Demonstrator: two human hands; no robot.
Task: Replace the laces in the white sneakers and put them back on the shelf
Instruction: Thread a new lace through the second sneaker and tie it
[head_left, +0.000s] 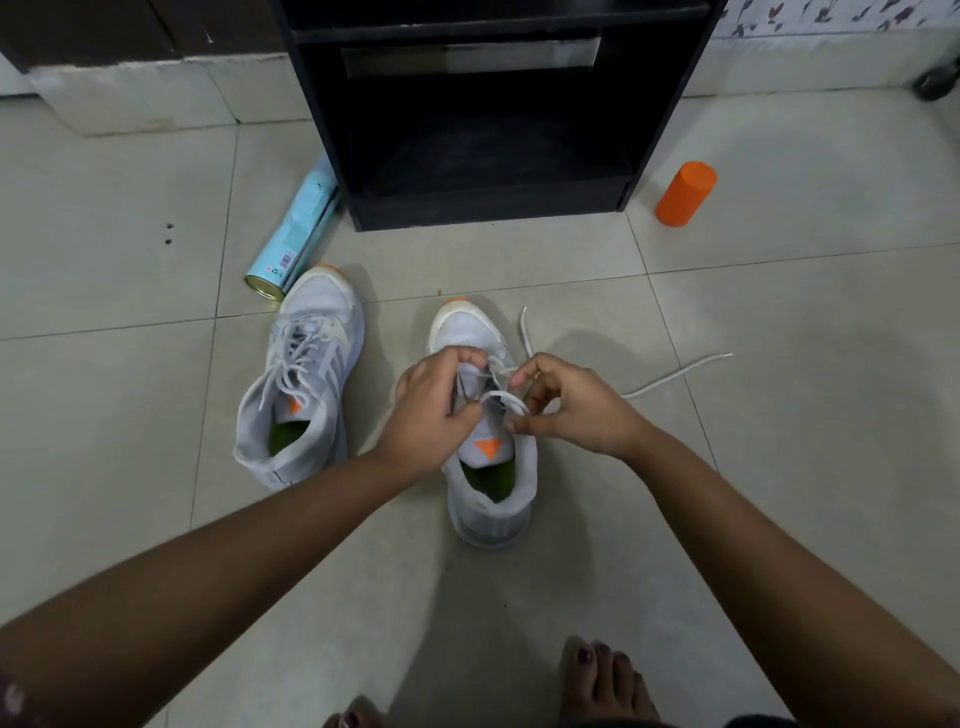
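Nearest, two bare feet (605, 680) with dark-painted nails rest on the pale, smooth floor tiles (779, 467). Both bare forearms reach forward over the floor to the right sneaker (488, 483), a white mesh shoe with a green insole, an orange tag on its tongue and an orange toe tip, standing upright with the toe pointing away.

The left hand (431, 415) is curled over the shoe's lacing area, fingers bent in and pressed against the tongue and eyelets; exactly what it grips under the fingers I cannot tell. The right hand (571, 410) is partly closed, thumb and forefinger pinching a flat white lace (506, 402) that arches in a small loop between the two hands. The lace's loose ends trail onto the tiles to the right, one long strand running well out, a shorter one curving up beside the toe.

Just to the left lies the other sneaker (301, 384), fully laced, tipped slightly on its side. Touching its toe, a light-blue spray can (296, 234) with a metal base lies on the floor, leaning against the black shelf unit (488, 130), matte, boxy and open-fronted. To the right of the shelf stands an orange cylinder (685, 195), well apart from the shoes.
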